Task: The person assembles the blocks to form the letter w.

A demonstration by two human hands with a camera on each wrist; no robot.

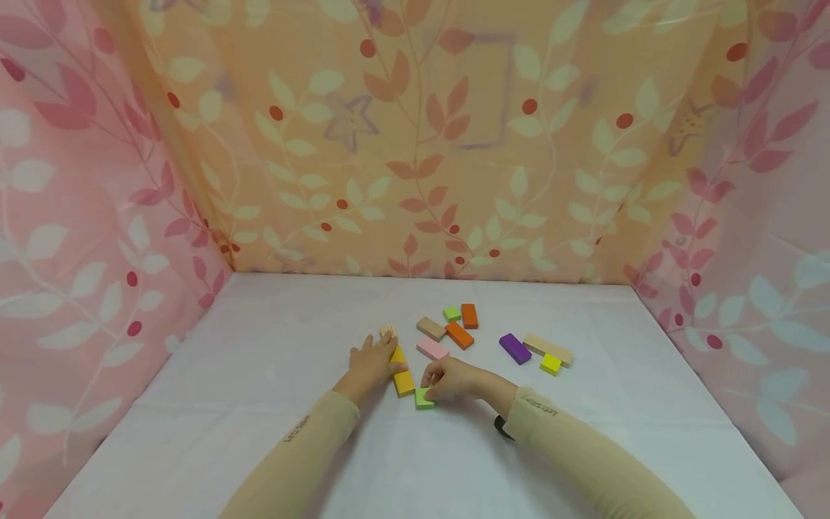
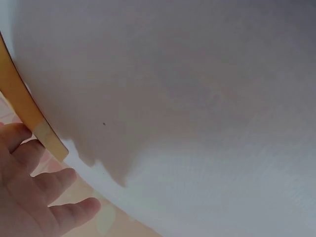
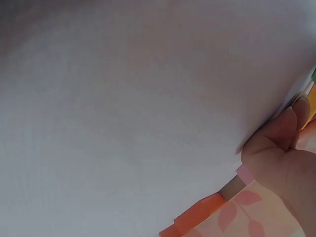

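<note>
My left hand (image 1: 371,366) lies along a row of yellow-orange blocks (image 1: 404,383), fingers spread and touching the row. A pale, ridged piece (image 1: 387,332) tops its far end. In the left wrist view, the fingers (image 2: 54,183) stretch beside the yellow-orange strip (image 2: 22,101) and its paler end. My right hand (image 1: 457,379) pinches a light green square block (image 1: 424,398) just right of the row's near end. In the right wrist view, thumb and finger of the right hand (image 3: 276,143) come together, and their tips hide most of the grip.
Past my right hand lie a pink block (image 1: 432,349), a tan block (image 1: 431,329), two orange blocks (image 1: 460,335) and a small green one (image 1: 452,314). Farther right are a purple block (image 1: 515,348), a long pale plank (image 1: 548,349) and a yellow cube (image 1: 550,365). Patterned cloth walls (image 1: 415,144) surround the white table (image 1: 259,324).
</note>
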